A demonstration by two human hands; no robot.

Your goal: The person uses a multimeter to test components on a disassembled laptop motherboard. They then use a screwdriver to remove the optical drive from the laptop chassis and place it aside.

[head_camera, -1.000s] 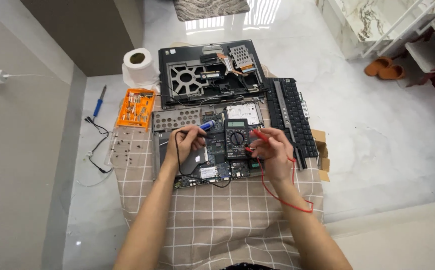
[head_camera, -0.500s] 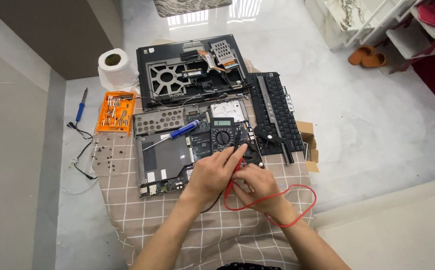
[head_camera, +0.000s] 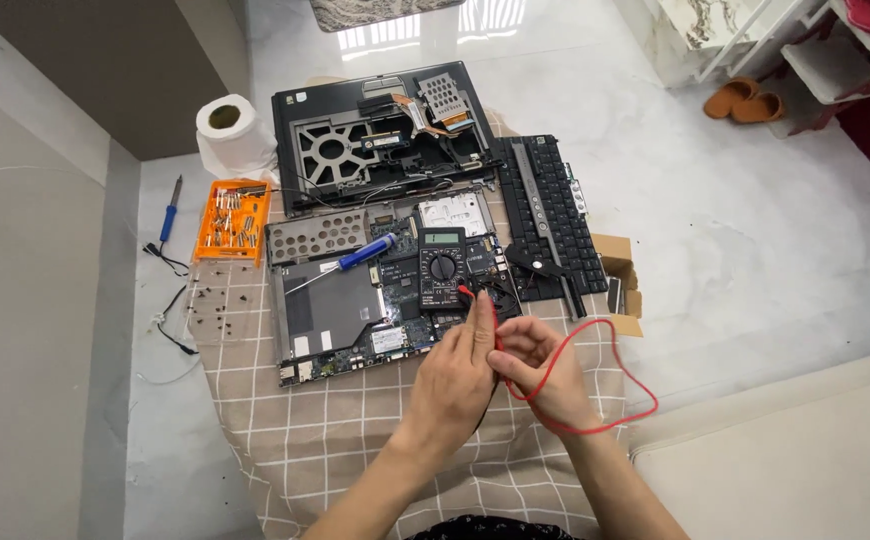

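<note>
Multimeter [head_camera: 443,267] is lying face up on the opened laptop base [head_camera: 355,300], at about 12 o'clock from both hands, its red test lead [head_camera: 595,420] looping out toward 4 o'clock over the checked tablecloth [head_camera: 355,440]. Left hand [head_camera: 455,375] is pinching the red lead near its plug with fingers pressed together, fingertips pointing at the meter's lower edge; right hand [head_camera: 540,375] is sitting just beside it at 3 o'clock, fingers curling around the same lead. A blue-handled screwdriver [head_camera: 355,258] is resting on the base at 10 o'clock from the meter. Farther off at 12 o'clock the stripped laptop shell [head_camera: 385,130] is lying open, with the detached keyboard [head_camera: 545,210] at 2 o'clock and a small cardboard box [head_camera: 620,280] beside it. At 10 o'clock an orange parts tray [head_camera: 233,220], a toilet paper roll [head_camera: 227,125] and a soldering iron [head_camera: 168,210] are sitting on the pale glossy floor [head_camera: 755,230], where sandals [head_camera: 745,103] are waiting near white shelving.
</note>
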